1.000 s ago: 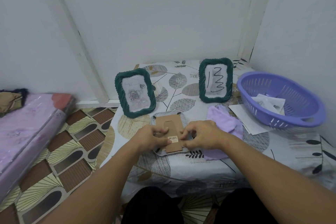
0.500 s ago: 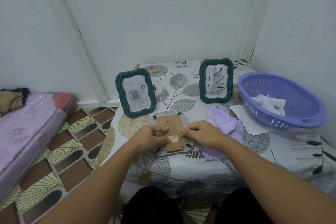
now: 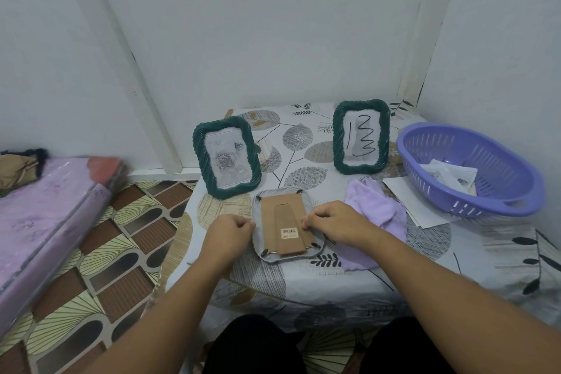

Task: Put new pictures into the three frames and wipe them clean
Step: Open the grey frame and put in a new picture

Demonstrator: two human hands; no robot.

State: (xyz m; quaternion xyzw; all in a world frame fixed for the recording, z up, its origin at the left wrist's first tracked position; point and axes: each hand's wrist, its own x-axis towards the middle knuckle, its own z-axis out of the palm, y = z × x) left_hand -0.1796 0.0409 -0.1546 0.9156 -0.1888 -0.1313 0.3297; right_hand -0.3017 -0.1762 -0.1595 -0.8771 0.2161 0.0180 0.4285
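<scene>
A third frame [image 3: 285, 221] lies face down near the table's front edge, its brown cardboard back and stand facing up. My left hand [image 3: 229, 232] rests at the frame's left side with fingers curled at its edge. My right hand [image 3: 332, 223] pinches at the right edge of the cardboard back. Two green rope-edged frames stand upright behind: the left frame [image 3: 227, 157] holds a rose picture, the right frame [image 3: 361, 136] holds a sheet with black marker strokes. A lilac cloth [image 3: 373, 215] lies crumpled just right of my right hand.
A purple plastic basket [image 3: 473, 170] with paper pictures inside sits at the right of the table, white sheets [image 3: 406, 197] under its near side. The table [image 3: 303, 276] wears a leaf-print cover. A pink wrapped mattress [image 3: 45, 215] lies on the patterned floor to the left.
Both hands have moved apart from the middle of the cardboard back to the frame's left and right edges. The frames, cloth and basket stay where they were.
</scene>
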